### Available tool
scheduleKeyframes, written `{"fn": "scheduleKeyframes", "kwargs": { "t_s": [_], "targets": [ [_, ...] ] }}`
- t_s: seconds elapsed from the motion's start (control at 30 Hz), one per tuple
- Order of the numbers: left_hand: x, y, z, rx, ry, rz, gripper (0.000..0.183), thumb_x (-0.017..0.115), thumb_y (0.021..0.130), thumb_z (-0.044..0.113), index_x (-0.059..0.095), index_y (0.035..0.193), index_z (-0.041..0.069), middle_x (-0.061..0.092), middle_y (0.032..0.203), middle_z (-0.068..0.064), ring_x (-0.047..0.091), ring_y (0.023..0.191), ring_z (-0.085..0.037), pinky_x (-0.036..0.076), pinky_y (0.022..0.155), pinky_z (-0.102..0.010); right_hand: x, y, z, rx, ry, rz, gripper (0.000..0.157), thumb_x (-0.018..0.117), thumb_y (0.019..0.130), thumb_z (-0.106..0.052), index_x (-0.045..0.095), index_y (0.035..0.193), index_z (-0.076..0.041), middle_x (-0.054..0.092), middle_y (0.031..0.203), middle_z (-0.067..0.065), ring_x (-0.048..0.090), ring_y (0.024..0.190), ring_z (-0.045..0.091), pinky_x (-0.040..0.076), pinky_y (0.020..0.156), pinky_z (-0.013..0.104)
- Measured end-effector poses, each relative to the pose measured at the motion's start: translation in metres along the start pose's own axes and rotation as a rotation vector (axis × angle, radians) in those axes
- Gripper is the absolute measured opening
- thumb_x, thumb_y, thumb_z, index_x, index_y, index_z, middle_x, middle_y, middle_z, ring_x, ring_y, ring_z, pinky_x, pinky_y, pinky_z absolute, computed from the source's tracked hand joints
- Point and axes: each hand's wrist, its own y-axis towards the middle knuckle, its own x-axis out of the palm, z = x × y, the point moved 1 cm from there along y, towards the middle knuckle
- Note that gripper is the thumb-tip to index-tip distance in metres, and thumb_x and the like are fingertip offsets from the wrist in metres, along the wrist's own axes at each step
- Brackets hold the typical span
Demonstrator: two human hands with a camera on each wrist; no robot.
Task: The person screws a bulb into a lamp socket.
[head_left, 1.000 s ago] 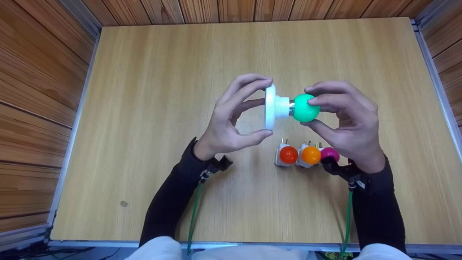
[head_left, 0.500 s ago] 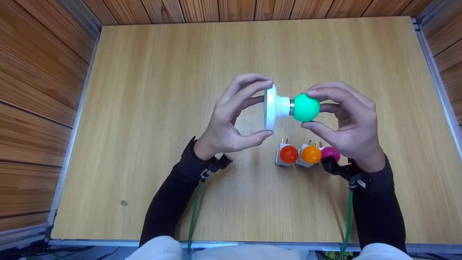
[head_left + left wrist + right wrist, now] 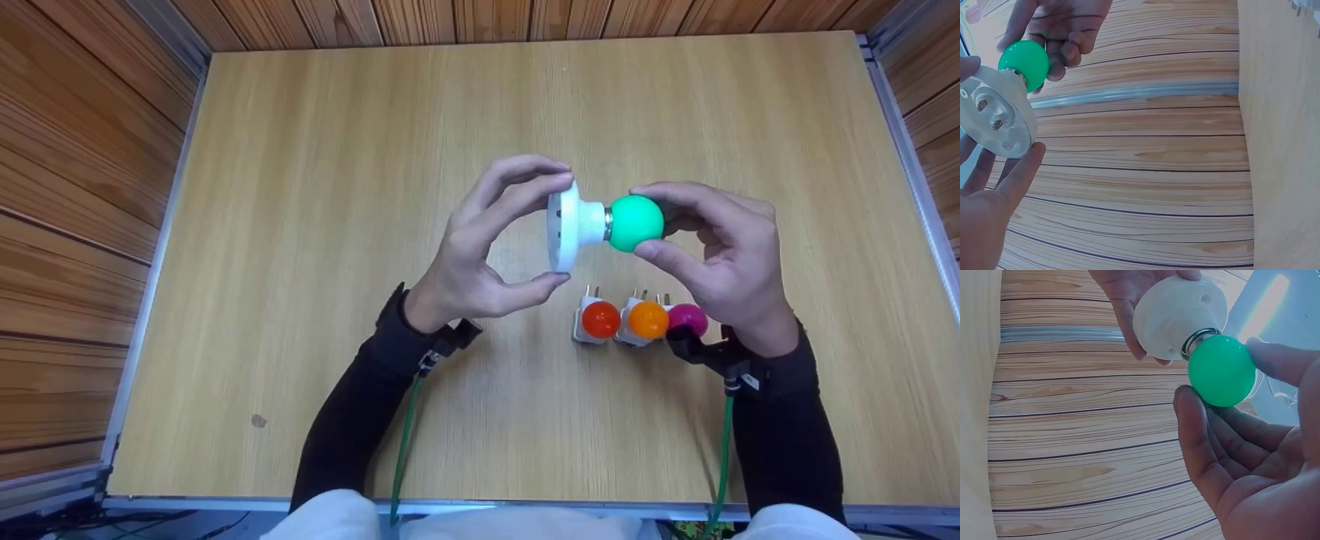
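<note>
Above the table, my left hand (image 3: pixel 487 247) grips a white round lamp holder (image 3: pixel 570 225) by the rim of its wide base, thumb below and fingers above. Two metal screws show inside the base's hollow back in the left wrist view. Facing it, my right hand (image 3: pixel 720 247) pinches a green round bulb (image 3: pixel 636 223) between thumb and fingers. The bulb's metal cap (image 3: pixel 1199 340) sits at the mouth of the lamp holder, with a band of its metal still showing. Bulb and holder lie in one line, sideways.
Below the hands, a red bulb (image 3: pixel 601 320), an orange bulb (image 3: pixel 648 320) and a magenta bulb (image 3: pixel 688 320) stand in a row on the wooden table (image 3: pixel 337 187), with white pronged plugs at them. Green cables (image 3: pixel 406 442) run from both wrist cameras. Wooden walls surround the table.
My right fingers have shifted round the green bulb, the thumb now higher on its front. The lamp holder has turned slightly, so its hollow back shows more.
</note>
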Motion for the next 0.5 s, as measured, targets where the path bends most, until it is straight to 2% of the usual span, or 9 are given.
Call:
{"fn": "scheduleKeyframes", "kwargs": {
  "t_s": [0.23,0.37,0.5],
  "targets": [
    [0.0004,-0.0005,0.0001,-0.017,-0.021,-0.003,0.07,0.086,0.077,0.005,0.056,0.136,-0.019,0.051,0.137,-0.037,0.059,0.129,-0.039,0.063,0.106,-0.041,-0.0007,0.0007,0.0006,0.0,-0.019,-0.006,0.056,0.087,0.089,-0.025,0.069,0.116,0.021,0.082,0.114,-0.005,0.079,0.097,0.005,0.062,0.088,0.014],
    [0.0004,-0.001,0.0001,-0.051,-0.073,0.003,0.072,0.085,0.077,0.004,0.054,0.137,-0.021,0.05,0.138,-0.038,0.058,0.131,-0.04,0.064,0.104,-0.044,0.0026,0.0027,0.0006,-0.016,0.02,0.02,0.062,0.087,0.088,-0.029,0.067,0.116,0.023,0.081,0.114,-0.002,0.078,0.099,0.008,0.062,0.09,0.015],
    [0.0006,-0.0014,0.0,-0.073,-0.111,0.006,0.073,0.085,0.078,0.004,0.052,0.138,-0.022,0.048,0.139,-0.038,0.057,0.132,-0.04,0.064,0.104,-0.046,0.0061,0.0038,0.0008,-0.041,0.082,0.022,0.071,0.086,0.088,-0.032,0.06,0.122,0.025,0.079,0.119,0.004,0.077,0.109,0.013,0.062,0.095,0.018]
  ]
}}
